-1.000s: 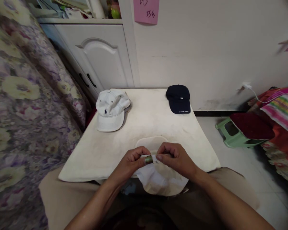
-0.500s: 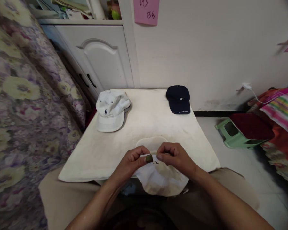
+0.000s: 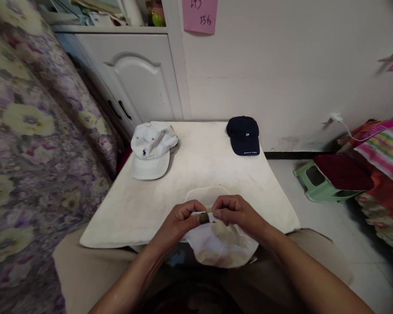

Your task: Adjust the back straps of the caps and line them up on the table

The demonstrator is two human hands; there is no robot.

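White cap (image 3: 216, 252) lies at lower centre of the frame, overhanging the counter (image 3: 127, 218). Left hand (image 3: 180, 218) pinches its olive clasp (image 3: 204, 217), right hand (image 3: 240, 217) its strap (image 3: 211, 216); less dark lettering (image 3: 214, 222) shows now, suggesting the strap is shifting.

Left forearm (image 3: 134, 269) and right forearm (image 3: 301, 261) angle inward from the lower edge, both bare. Left hand (image 3: 184, 217): thumb and index pinched, other fingers curled. Right hand (image 3: 236, 213) roughly mirrors it, pinched too, fingertips near the left's.
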